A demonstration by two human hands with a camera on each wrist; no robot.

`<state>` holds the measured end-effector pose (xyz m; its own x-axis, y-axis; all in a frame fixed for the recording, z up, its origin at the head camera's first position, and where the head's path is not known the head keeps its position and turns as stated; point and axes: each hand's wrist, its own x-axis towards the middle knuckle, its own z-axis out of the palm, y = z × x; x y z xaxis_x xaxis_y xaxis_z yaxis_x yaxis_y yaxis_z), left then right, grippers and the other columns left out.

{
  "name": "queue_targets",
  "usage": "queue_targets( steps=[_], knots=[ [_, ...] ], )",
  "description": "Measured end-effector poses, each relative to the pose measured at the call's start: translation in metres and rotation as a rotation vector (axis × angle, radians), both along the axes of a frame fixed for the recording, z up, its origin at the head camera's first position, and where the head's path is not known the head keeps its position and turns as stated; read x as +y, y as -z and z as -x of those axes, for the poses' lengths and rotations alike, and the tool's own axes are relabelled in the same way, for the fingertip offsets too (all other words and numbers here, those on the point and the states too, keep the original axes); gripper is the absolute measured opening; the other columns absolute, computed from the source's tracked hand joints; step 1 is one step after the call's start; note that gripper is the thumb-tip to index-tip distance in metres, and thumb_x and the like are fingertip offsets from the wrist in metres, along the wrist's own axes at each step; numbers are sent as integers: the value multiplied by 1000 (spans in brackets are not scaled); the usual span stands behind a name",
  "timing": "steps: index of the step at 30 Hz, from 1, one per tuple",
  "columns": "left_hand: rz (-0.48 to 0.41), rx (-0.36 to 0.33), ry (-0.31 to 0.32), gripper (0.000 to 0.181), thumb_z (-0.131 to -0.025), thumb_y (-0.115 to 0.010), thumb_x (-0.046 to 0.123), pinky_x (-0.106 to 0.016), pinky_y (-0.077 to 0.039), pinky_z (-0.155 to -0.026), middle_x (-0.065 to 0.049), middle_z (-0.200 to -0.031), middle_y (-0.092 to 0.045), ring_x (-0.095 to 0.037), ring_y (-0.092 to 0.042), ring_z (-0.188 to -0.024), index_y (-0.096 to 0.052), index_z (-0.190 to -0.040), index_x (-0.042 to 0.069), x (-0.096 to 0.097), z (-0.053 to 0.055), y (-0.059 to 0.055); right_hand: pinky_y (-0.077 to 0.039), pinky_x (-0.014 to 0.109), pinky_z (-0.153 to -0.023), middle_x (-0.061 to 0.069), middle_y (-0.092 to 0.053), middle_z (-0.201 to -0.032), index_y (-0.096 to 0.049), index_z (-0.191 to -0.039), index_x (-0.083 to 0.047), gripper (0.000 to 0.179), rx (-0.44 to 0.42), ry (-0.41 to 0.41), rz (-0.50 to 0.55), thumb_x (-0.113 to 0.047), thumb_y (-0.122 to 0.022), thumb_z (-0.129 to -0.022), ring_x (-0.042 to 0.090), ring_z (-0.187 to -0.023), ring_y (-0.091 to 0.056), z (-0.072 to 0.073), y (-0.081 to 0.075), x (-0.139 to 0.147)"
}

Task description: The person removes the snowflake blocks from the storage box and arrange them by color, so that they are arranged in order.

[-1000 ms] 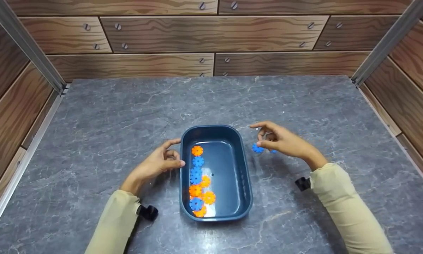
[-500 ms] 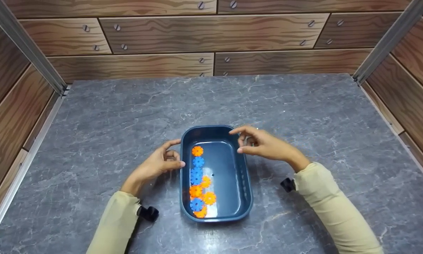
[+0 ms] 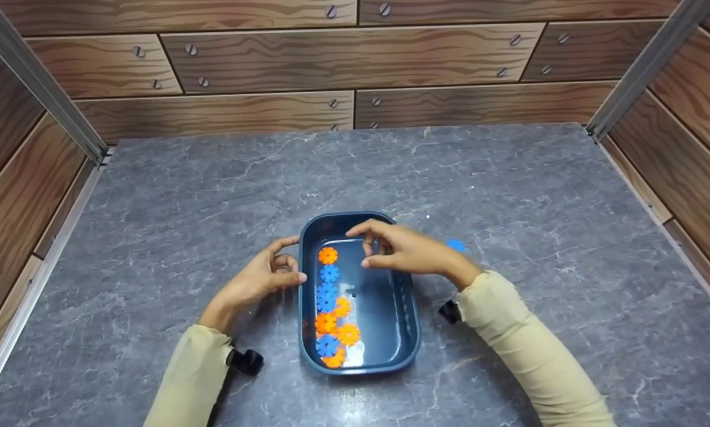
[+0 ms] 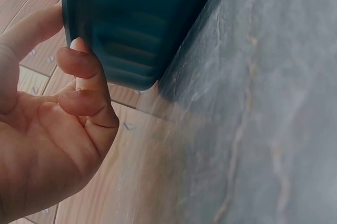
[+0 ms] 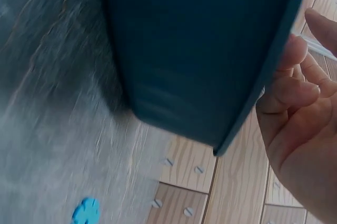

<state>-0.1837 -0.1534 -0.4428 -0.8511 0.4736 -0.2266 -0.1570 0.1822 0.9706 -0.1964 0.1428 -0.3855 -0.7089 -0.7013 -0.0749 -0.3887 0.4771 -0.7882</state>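
Tray (image 3: 384,323): dark blue inside with a whitish glare, deep teal on the outer walls in both wrist views. Contents: orange discs (image 3: 348,335) and bright blue discs (image 3: 329,273), each of one plain colour. Outlying disc (image 3: 456,245): blue. Tabletop (image 3: 213,190): slate grey, marbled — white veins with occasional tan streaks. Back wall (image 3: 355,56): brown wood-grain plank pattern, dark seams, grey screw heads (image 3: 191,50). Corner posts (image 3: 41,83): metallic grey. Sleeves (image 3: 195,362): plain pale yellow — wrist devices (image 3: 246,362) black.
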Motion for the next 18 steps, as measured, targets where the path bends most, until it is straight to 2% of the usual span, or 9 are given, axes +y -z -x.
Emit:
queue_targets(
  steps=[5, 11, 18],
  knots=[
    [0, 6, 7, 77, -87, -70, 12, -21, -36, -56, 2, -86, -56, -8, -44, -63, -24, -148, 4, 0, -1, -1, -48, 26, -70, 6, -57, -99, -47, -136, -13, 46, 8, -31, -31, -17, -63, -94, 20, -79, -56, 0, 2, -10],
    [-2, -1, 18, 76, -87, -69, 12, -22, -34, -57, 2, -86, -56, -9, -43, -63, -23, -148, 6, 1, 0, -1, -48, 26, -69, 6, -59, -98, -49, -136, -10, 47, 13, -63, -53, -17, -65, -92, 25, -80, -58, -1, 8, -22],
    [-2, -10, 9, 74, -87, -68, 10, -22, -35, -57, 0, -86, -56, -10, -44, -64, -25, -148, 7, 2, 0, -1, -48, 25, -72, 6, -60, -99, -50, -136, -11, 50, 23, -126, -97, -20, -68, -90, 23, -79, -58, -2, 17, -36]
  ],
)
